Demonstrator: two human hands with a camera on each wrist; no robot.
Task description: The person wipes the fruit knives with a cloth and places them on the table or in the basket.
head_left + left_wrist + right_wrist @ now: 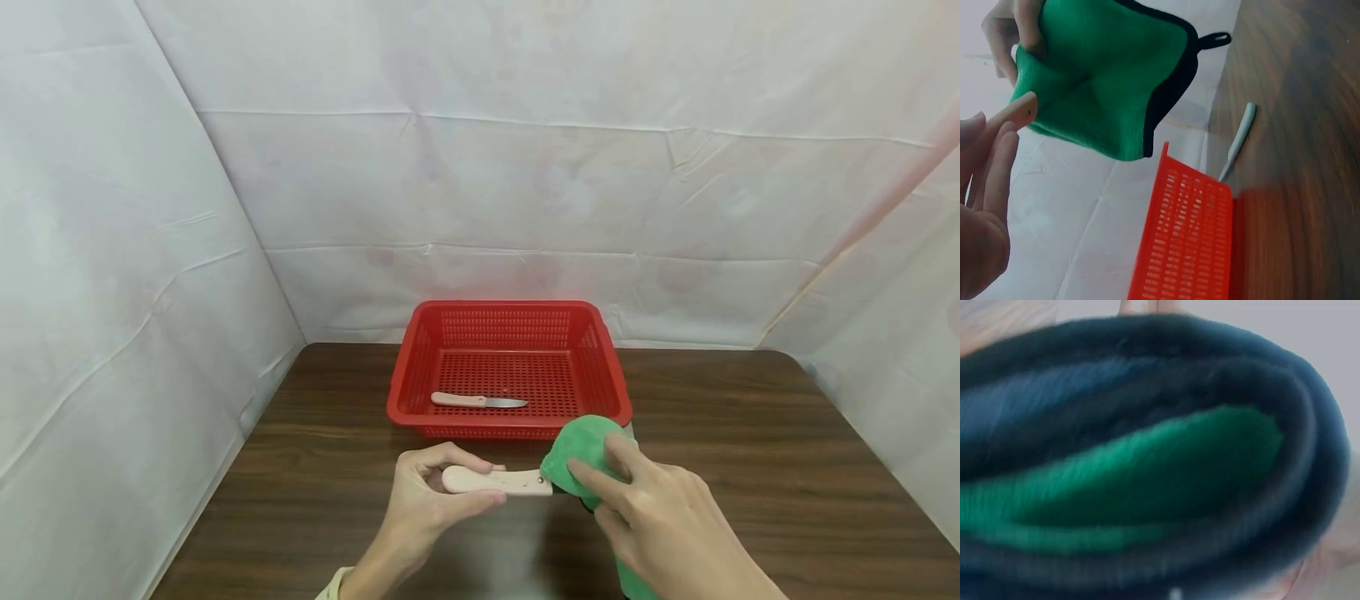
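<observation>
My left hand (420, 500) grips a knife by its pale handle (487, 481) in the head view. Its blade is hidden inside a green cloth (588, 454), which my right hand (660, 508) pinches around it. The left wrist view shows the cloth (1104, 75) with a black border and a small loop, folded over the end of the handle (1013, 115). In the right wrist view the black-edged folds of the cloth (1147, 481) fill most of the picture.
Behind the hands stands a red plastic basket (510, 429), a pale-handled knife (459, 400) lying inside it. Another light-handled knife (1243, 130) lies on the dark wooden table (322, 467) beside the basket. White sheeting (525, 192) hangs behind and at both sides.
</observation>
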